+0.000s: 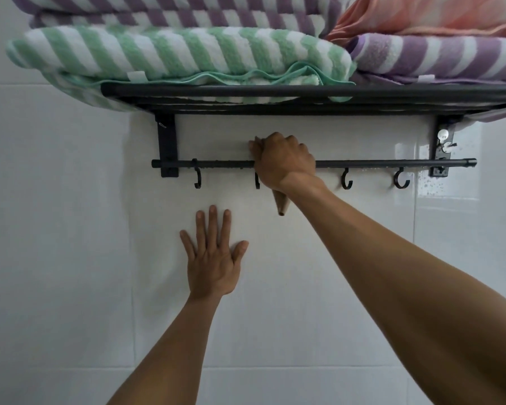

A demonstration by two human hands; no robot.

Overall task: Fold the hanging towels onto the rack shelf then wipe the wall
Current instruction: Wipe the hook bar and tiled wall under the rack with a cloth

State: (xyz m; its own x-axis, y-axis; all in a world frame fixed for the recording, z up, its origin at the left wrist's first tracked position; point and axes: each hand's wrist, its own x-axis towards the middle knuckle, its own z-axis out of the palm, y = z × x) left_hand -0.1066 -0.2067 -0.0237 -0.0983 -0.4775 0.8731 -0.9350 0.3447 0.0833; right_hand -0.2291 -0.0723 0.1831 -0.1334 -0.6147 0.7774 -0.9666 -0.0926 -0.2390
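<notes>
Fingers (214, 222) of your left hand (212, 263) lie straight and spread, palm flat against the white tiled wall (70, 229), below the rail (392, 163) of the black rack and holding nothing. Your right hand (284, 162) is clenched at the rail, a little left of its middle, knuckles toward the camera. Its fingers curl round a small brown thing whose tapered end (281, 204) sticks out below the wrist; what it is, you cannot tell, and whether the fist also grasps the rail is hidden.

Head view, rack as reference. Four hooks hang from the rail: one (197, 178) near its left end, one (257, 182) partly behind your right hand, two (346, 181) (401, 179) to the right. None carries a towel.

On the rack shelf (246, 92), above the rail, the towels lie folded. A green-and-white striped towel (173, 54) sits at the left, overhanging the shelf's left end. A purple-and-white striped towel (158, 10) is stacked on it. At the right lies a second purple striped towel (435, 57), with a peach towel (421, 16) on top.

Water droplets (430, 185) speckle the wall beside the right bracket (443, 153).
</notes>
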